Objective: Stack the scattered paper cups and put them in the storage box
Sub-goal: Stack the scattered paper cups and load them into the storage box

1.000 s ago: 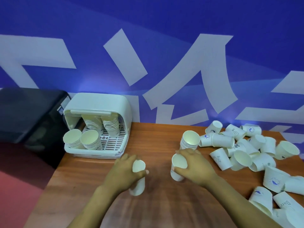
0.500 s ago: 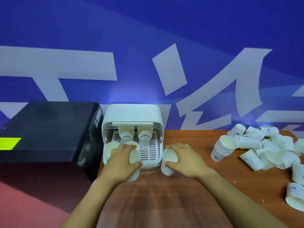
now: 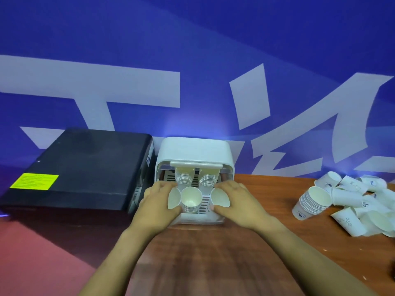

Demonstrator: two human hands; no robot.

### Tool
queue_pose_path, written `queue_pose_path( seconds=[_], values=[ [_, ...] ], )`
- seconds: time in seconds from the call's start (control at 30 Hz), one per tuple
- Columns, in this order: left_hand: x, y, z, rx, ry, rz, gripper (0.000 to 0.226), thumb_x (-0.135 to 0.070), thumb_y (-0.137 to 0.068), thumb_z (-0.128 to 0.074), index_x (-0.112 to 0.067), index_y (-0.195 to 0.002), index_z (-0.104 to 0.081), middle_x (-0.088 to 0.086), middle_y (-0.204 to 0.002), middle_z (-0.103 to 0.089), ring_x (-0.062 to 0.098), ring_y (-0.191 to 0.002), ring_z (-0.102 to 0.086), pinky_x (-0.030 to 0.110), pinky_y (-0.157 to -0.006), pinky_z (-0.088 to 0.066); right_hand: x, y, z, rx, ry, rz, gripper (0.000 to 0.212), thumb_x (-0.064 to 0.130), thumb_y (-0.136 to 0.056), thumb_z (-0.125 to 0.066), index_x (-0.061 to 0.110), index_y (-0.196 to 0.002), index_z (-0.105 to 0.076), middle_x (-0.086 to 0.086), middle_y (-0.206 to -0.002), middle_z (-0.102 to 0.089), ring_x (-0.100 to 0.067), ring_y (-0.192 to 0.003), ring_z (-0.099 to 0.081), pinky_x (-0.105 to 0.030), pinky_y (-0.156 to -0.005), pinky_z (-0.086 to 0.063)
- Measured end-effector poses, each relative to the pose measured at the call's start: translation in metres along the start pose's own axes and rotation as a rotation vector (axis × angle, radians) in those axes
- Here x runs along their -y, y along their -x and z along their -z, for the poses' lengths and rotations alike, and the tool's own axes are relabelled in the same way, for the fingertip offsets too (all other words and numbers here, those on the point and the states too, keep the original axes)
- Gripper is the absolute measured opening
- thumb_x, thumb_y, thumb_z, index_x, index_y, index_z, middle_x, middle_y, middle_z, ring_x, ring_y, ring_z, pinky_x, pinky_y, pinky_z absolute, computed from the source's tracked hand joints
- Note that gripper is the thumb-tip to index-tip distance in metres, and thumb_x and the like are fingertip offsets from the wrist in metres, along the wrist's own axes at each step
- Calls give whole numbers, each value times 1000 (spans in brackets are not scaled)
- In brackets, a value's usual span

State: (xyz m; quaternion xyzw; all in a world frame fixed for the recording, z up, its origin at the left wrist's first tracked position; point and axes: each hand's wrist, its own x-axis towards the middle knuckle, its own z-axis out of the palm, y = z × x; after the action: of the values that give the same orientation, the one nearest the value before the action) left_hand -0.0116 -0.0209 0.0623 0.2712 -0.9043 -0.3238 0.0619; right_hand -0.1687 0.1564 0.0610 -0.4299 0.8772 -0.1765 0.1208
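The white storage box [image 3: 193,149] stands open at the table's back left, with two cup stacks [image 3: 208,178] upright at its rear and another stack [image 3: 190,199] at the front middle. My left hand [image 3: 159,205] grips a white paper cup [image 3: 173,198] at the box's front left. My right hand [image 3: 237,202] grips another paper cup [image 3: 220,197] at the box's front right. Both cups are tilted with their mouths toward me, inside the box opening.
A leaning stack of cups [image 3: 311,202] and a heap of several loose cups [image 3: 361,199] lie at the right on the wooden table [image 3: 213,263]. A black case [image 3: 74,167] with a yellow label sits left of the box. The blue wall is behind.
Both hands carried their cups from the table's middle leftward and forward to the box; the cups now sit inside its front opening. The view swung left with them.
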Motion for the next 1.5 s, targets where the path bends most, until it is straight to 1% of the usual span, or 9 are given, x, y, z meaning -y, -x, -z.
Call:
queue_pose_path(
  seconds=[0.27, 0.5, 0.63, 0.8, 1.0, 1.23, 1.3, 1.4, 1.5],
  values=[
    [8, -24, 9, -100, 9, 7, 55, -31, -83, -66, -29, -134, -45, -8, -139, -36, 19, -125, -36, 31, -101, -35, 22, -24, -11, -38, -96, 64, 62, 48, -81, -59, 25, -137, -43, 7, -135, -44, -18, -127, -38, -29, -107, -32],
    [19, -47, -2, -134, 14, 11, 56, -37, -83, -67, -32, -133, -44, -12, -138, -35, 18, -125, -36, 33, -98, -40, 30, -51, -27, -34, -102, 108, 63, 43, -86, -60, 31, -143, -35, 13, -145, -33, -8, -136, -24, -20, -106, -21],
    [29, -59, -16, -114, -22, 25, 59, -39, -83, -65, -31, -136, -42, -11, -140, -34, 19, -127, -36, 35, -99, -42, 24, -65, -45, 7, -77, 103, 62, 44, -85, -59, 31, -141, -36, 12, -143, -35, -14, -134, -31, -26, -110, -25],
    [45, -63, -33, -101, -83, 25, 57, -38, -82, -67, -27, -134, -46, -6, -140, -38, 22, -124, -41, 34, -95, -43, 14, -74, -66, 34, -36, 89, 62, 44, -86, -59, 30, -142, -36, 12, -145, -34, -12, -133, -28, -13, -101, -13],
    [60, -70, -59, -41, -80, 37, 61, -40, -81, -68, -24, -136, -45, -5, -144, -36, 21, -130, -36, 34, -100, -41, 11, -80, -91, 111, -82, 41, 62, 45, -87, -59, 31, -142, -35, 12, -147, -33, -14, -135, -27, -28, -111, -23],
    [68, -75, -72, 6, -100, 51, 62, -39, -82, -65, -24, -138, -42, -2, -145, -34, 20, -133, -36, 40, -98, -45, 4, -85, -102, 140, -114, -4, 63, 46, -88, -58, 34, -144, -32, 14, -150, -29, -12, -137, -25, -25, -111, -20],
    [67, -76, -72, 29, -121, 50, 64, -41, -83, -64, -25, -140, -38, -3, -147, -30, 19, -136, -32, 39, -102, -42, 3, -85, -102, 154, -111, -1, 65, 45, -87, -58, 34, -144, -30, 13, -151, -27, -12, -138, -24, -27, -112, -20],
    [62, -73, -68, 91, -175, 74, 69, -48, -86, -58, -30, -145, -28, -1, -155, -14, 19, -145, -12, 39, -111, -30, 2, -82, -98, 148, -79, 4, 67, 45, -86, -59, 37, -145, -27, 12, -153, -25, -13, -141, -21, -33, -115, -21],
    [53, -59, -59, 107, -219, 64, 68, -47, -90, -52, -33, -148, -20, -1, -159, -4, 19, -147, 0, 40, -116, -20, -3, -70, -87, 119, -70, 8, 62, 42, -85, -58, 34, -142, -34, 11, -150, -30, -13, -138, -28, -34, -112, -27]
  ],
)
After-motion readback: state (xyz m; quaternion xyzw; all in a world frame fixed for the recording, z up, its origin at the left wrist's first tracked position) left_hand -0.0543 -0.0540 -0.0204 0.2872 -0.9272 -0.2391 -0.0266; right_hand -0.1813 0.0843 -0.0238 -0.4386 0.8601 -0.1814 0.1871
